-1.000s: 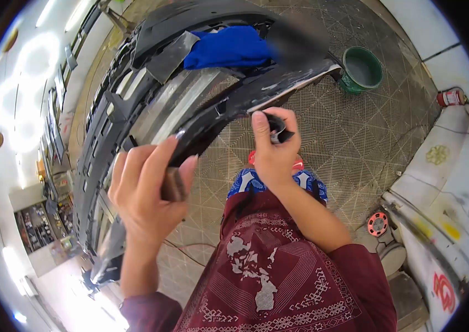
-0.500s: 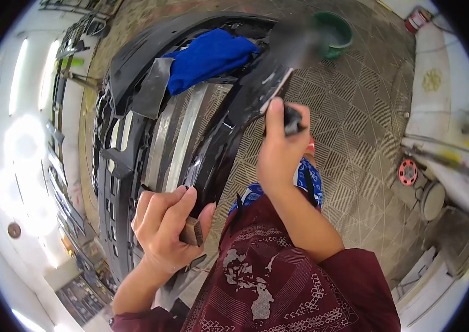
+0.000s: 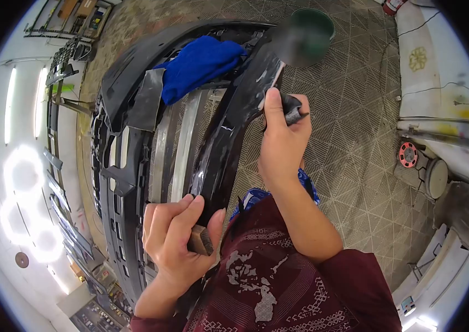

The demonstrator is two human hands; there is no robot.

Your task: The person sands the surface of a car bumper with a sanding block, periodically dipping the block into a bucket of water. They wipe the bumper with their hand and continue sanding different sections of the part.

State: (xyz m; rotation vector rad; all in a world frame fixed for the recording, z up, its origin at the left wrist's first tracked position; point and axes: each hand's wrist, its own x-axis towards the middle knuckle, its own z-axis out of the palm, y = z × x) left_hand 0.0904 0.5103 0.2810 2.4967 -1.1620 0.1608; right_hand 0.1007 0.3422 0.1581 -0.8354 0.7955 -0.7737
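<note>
A glossy black car bumper (image 3: 220, 141) stretches in front of me, with pale patches along its near edge. My left hand (image 3: 173, 243) rests its fingers on the lower part of the bumper, and a small brown block (image 3: 200, 242) sits in its grip between fingers and palm. Closed around a folded piece of dark grey sandpaper (image 3: 294, 109), my right hand (image 3: 280, 152) has its thumb against the bumper's upper right edge. The underside of that sandpaper is hidden by the hand.
A blue cloth (image 3: 201, 65) and a grey sheet (image 3: 146, 99) lie across the bumper. A green bucket (image 3: 326, 30), partly blurred, stands on the patterned floor (image 3: 351, 138) beyond it. At right are a red reel (image 3: 408, 155) and a round stool-like object (image 3: 437, 178).
The view has shifted slightly. My right hand stays near the same edge, and more of the folded sandpaper shows. My left hand still holds the block at the bumper.
</note>
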